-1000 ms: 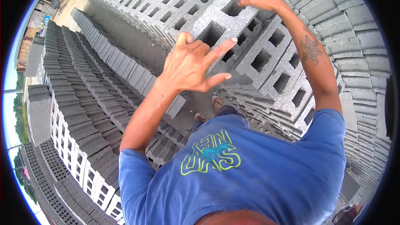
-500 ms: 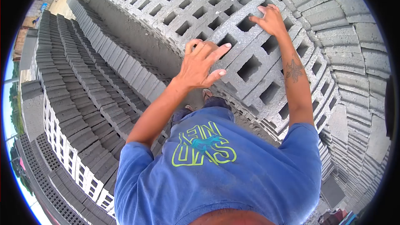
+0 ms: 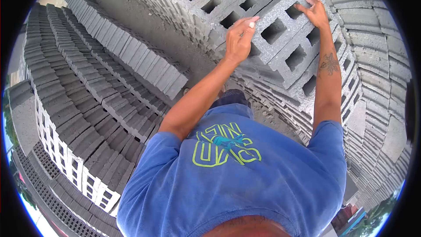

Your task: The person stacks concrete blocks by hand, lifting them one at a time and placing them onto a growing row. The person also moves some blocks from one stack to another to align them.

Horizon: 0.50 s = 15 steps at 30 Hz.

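Note:
A grey hollow block (image 3: 285, 39) with square openings lies at the top of a stack of similar blocks at the upper right. My right hand (image 3: 315, 12) is closed on the block's far part, its thumb in one opening and its fingers in another. At the block's left end is my left hand (image 3: 239, 39), with its fingers drawn together and the thumb beside them at the block's corner. Part of that end is hidden behind this hand.
More hollow blocks (image 3: 228, 1) are stacked at the top. Long rows of grey blocks (image 3: 74, 74) fill the left side, with a narrow strip of ground (image 3: 149, 26) beside them. Stacked blocks (image 3: 368, 39) form a wall on the right.
My left hand has moved from over the block's openings to its left end, and its spread fingers have come together. My right hand keeps its hold. The view has shifted.

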### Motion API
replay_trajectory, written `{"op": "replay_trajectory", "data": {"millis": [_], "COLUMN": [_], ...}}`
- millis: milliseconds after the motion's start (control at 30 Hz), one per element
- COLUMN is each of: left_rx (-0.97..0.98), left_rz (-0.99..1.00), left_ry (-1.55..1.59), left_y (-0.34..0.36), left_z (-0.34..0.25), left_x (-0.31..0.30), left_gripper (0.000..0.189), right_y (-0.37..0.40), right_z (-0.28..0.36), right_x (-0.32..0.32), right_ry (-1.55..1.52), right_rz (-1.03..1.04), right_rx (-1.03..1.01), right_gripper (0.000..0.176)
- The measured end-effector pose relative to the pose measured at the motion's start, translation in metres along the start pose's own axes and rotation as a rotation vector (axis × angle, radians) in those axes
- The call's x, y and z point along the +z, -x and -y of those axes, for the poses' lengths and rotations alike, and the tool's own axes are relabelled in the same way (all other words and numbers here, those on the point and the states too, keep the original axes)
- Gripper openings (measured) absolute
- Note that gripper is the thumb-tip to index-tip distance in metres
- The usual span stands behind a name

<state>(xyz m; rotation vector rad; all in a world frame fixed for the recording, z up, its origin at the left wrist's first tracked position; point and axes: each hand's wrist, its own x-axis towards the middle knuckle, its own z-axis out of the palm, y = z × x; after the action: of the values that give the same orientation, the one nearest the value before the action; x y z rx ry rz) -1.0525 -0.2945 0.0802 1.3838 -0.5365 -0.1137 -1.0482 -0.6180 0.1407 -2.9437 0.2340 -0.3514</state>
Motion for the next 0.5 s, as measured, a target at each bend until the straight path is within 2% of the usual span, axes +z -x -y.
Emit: {"op": "replay_trajectory", "data": {"millis": [67,133,200,267,333,400,433,500], "left_rx": [0.102,0.06,-0.08,-0.521,-0.696,-0.702,-0.713,-0.59], "left_rz": [0.011,-0.063,-0.095,0.045,0.253,0.46,0.471,0.575], "left_ry": [-0.064,-0.088,-0.259,-0.621,-0.829,-0.972,-0.961,-1.112], "left_y": [0.011,0.043,0.095,0.164,0.216,0.238,0.242,0.243], "left_z": [0.005,0.029,0.073,0.14,0.18,0.211,0.231,0.277], "left_x": [-0.017,-0.05,-0.1,-0.151,-0.198,-0.229,-0.24,-0.25], "left_gripper": [0.04,0.04,0.041,0.044,0.045,0.047,0.047,0.049], "right_y": [0.002,0.002,-0.001,-0.002,0.003,0.006,0.008,0.013], "right_z": [0.006,0.004,-0.018,-0.028,-0.029,-0.036,-0.042,-0.057], "right_x": [-0.004,0.002,0.013,0.016,0.014,0.012,0.01,0.005], "right_ry": [-0.023,-0.012,0.059,-0.084,-0.064,-0.08,-0.111,-0.162], "right_rz": [0.04,0.027,-0.011,-0.003,-0.027,-0.037,-0.016,-0.006], "right_rx": [0.115,0.187,0.164,0.224,0.155,0.141,0.146,0.163], "right_gripper": [0.075,0.072,0.068,0.062,0.056,0.052,0.05,0.047]}}
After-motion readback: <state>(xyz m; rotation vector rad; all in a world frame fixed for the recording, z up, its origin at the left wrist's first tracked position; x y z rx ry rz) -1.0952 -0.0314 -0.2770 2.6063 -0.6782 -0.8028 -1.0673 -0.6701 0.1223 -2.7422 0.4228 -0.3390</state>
